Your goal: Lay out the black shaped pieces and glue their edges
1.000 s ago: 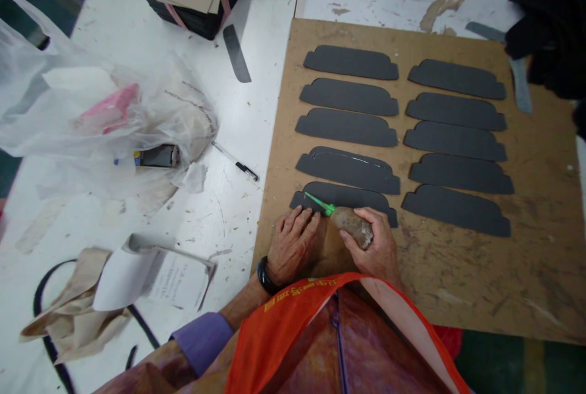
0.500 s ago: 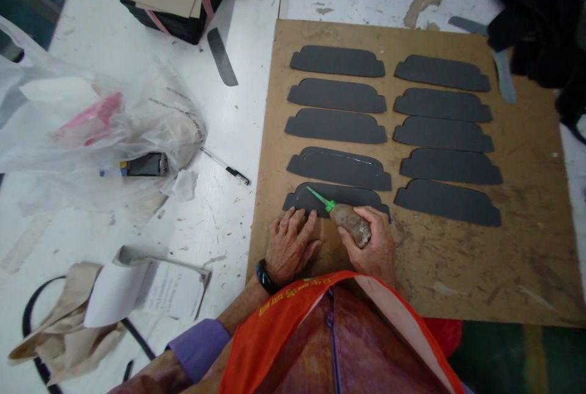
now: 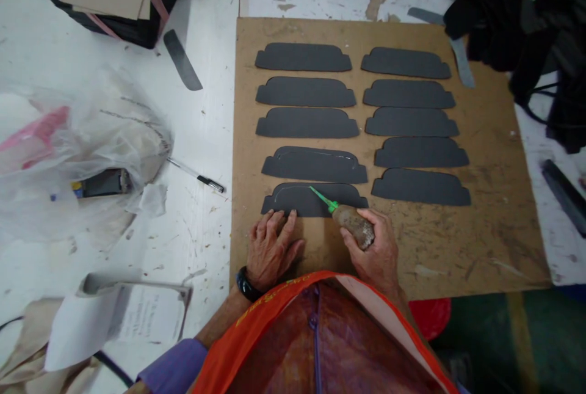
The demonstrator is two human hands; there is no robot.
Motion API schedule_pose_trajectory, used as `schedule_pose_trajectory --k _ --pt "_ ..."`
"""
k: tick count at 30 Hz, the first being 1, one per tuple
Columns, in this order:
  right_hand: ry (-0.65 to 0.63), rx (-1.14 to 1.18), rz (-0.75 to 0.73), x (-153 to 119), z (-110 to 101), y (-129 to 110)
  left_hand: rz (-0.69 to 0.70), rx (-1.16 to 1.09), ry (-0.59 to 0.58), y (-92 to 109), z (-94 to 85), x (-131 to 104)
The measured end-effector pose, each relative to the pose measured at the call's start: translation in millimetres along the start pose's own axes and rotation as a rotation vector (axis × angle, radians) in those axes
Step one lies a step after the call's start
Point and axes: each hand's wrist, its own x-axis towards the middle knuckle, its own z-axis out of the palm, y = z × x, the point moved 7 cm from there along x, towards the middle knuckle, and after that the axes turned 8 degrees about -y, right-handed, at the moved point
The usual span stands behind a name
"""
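Note:
My right hand (image 3: 378, 253) is wrapped round a dirty brown glue bottle (image 3: 354, 226) with a thin green nozzle (image 3: 323, 198). The nozzle's tip is at the upper edge of the nearest dark grey cut piece (image 3: 302, 201) in the left column. A thin shiny glue line curves along that piece from its left end to the tip. My left hand (image 3: 272, 247) lies with its fingers spread, fingertips at the lower edge of the same piece. Just above, another grey piece (image 3: 314, 166) carries a full glistening line along its top edge.
More grey pieces (image 3: 304, 90) lie in two columns on a brown board (image 3: 311, 29). To the left are a plastic bag (image 3: 137, 137), a pen (image 3: 196, 175), an open notebook (image 3: 151, 314) and a strapped black bundle (image 3: 162, 9). Black cloth (image 3: 480, 9) is heaped at the right back.
The nozzle tip has travelled right along the nearest piece, and the glue line behind it is longer. My left hand still rests at its lower edge. The whole view has shifted.

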Motion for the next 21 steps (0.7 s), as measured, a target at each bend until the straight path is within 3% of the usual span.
schedule_pose_trajectory --k 21 --pt "0.11 -0.057 0.164 -18 -33 37 0.038 0.071 -0.001 1 -0.3 5"
